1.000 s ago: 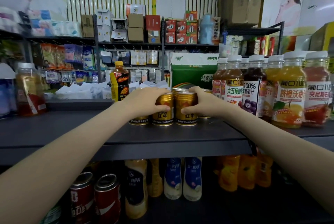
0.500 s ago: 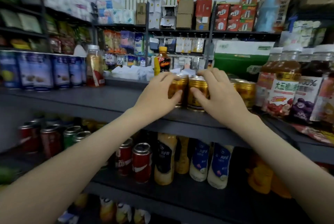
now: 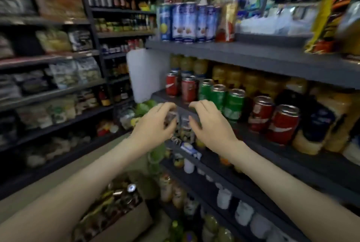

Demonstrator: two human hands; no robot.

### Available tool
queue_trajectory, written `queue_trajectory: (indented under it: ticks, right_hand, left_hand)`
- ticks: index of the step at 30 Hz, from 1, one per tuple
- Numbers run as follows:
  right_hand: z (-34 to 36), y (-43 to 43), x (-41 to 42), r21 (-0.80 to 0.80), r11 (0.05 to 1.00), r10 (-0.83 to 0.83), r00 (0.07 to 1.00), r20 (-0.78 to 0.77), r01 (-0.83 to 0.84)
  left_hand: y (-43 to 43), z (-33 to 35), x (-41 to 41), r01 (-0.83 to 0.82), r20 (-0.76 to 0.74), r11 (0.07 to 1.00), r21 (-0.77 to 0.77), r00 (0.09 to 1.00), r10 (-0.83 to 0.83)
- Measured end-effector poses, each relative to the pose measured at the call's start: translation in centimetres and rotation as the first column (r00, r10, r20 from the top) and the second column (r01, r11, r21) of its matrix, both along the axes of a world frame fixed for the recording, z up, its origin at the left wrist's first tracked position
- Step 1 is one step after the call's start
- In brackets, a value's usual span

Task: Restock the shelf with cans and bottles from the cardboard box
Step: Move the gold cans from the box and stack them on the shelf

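While the left hand [image 3: 153, 124] and right hand [image 3: 210, 124] hover slightly apart before the shelf [image 3: 282, 163] of soda cans [image 3: 233, 103], fingers loosely curled and empty, the cardboard box [image 3: 124, 224] sits low beneath the left forearm.

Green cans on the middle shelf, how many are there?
3, side by side in a slanted row: the far green can, the middle green can, the near green can. More may hide behind them.

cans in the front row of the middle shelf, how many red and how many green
red cans: 4
green cans: 3
total: 7
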State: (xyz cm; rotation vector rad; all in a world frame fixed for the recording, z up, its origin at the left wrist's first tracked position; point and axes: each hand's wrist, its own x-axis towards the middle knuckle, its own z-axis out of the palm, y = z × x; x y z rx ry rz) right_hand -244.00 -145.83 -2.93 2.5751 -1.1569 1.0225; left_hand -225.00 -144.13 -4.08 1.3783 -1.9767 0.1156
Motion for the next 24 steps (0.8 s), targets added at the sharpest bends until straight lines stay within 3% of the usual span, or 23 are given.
queue_trajectory:
  ticks: [5, 13, 20, 24]
  right_hand:
    - [-7.6, 0.3, 13.1, 0.303, 0.946, 0.133, 0.991, -0.028, -0.118]
    - [-19.6, 0.2, 28.9, 0.563, 0.813, 0.26, 0.958, -0.122, -0.149]
    - [-29.7, -9.5, 38.7, 0.668, 0.736, 0.359, 0.899, -0.25, -0.108]
    - [-37.1, -16.3, 43.5, 0.747, 0.664, 0.42, 0.843, -0.337, -0.033]
  left_hand:
    - [6.1, -7.1, 15.3, -0.292, 0.182, 0.918, 0.267, 0.951, 0.25]
    - [12.0, -18.2, 29.8, -0.498, 0.216, 0.666, 0.556, 0.86, 0.463]
    - [8.3, -26.4, 37.7, -0.538, 0.235, 0.472, 0.699, 0.796, 0.558]
    - [2.2, -32.3, 41.6, -0.526, 0.368, 0.349, 0.775, 0.826, 0.428]
